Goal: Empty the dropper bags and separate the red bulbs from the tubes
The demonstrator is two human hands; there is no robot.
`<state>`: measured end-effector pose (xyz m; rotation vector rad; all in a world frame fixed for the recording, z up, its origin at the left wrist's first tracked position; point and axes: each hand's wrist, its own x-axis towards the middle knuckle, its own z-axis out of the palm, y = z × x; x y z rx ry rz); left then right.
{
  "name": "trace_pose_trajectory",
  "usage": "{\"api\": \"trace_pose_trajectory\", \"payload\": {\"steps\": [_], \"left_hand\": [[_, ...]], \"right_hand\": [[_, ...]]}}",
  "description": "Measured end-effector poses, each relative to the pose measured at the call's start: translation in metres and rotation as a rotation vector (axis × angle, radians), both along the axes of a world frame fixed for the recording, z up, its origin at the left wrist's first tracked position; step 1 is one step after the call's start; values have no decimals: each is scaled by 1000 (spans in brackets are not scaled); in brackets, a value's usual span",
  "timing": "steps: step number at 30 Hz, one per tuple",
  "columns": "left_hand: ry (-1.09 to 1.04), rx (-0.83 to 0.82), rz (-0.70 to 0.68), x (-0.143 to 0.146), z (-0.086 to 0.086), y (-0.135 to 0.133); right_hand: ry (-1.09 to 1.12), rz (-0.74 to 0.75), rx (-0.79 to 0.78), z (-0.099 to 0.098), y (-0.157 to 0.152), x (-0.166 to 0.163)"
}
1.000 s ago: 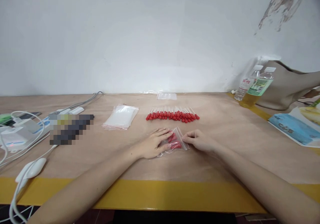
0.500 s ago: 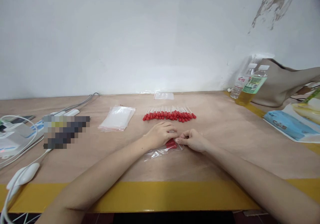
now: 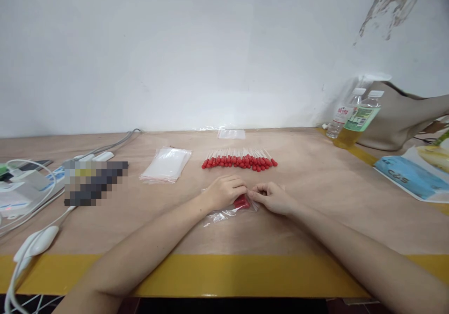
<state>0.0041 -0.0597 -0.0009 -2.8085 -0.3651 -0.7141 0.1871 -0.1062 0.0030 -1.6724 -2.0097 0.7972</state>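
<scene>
A clear plastic bag [image 3: 218, 218] lies flat on the table with red pieces [image 3: 242, 203] inside, partly covered by fingers. My left hand [image 3: 226, 191] rests over the bag, its fingers bent and pressed together on the upper edge by the red pieces. From the other side, my right hand [image 3: 273, 198] pinches the bag's right end between thumb and forefinger. The two hands' fingertips almost meet. Just beyond them is a row of red-tipped white sticks [image 3: 238, 161], tips toward me.
A stack of clear bags [image 3: 166, 165] lies to the left, and a small clear packet [image 3: 231, 134] near the wall. Power strip and cables [image 3: 52, 180] occupy the far left. Two bottles [image 3: 358, 120], a grey-brown bag [image 3: 396, 117] and a blue tissue pack [image 3: 410, 177] stand right.
My left fingers have drawn in closer together over the bag. The right hand keeps its pinch with little change. The whole view has shifted slightly.
</scene>
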Motion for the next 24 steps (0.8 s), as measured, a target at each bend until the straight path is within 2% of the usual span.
{"api": "trace_pose_trajectory", "payload": {"steps": [3,10,17,24], "left_hand": [[9,-13,12,-1,1,-1],[67,-6,-12,1,3,2],[103,-58,-53,1,3,4],[55,-134,-22,-7,18,6]], "right_hand": [[-12,8,11,1,-2,-3],[-33,-136,-3,1,0,-11],[-86,-190,25,-5,8,-12],[-116,-188,35,-8,14,2]]}}
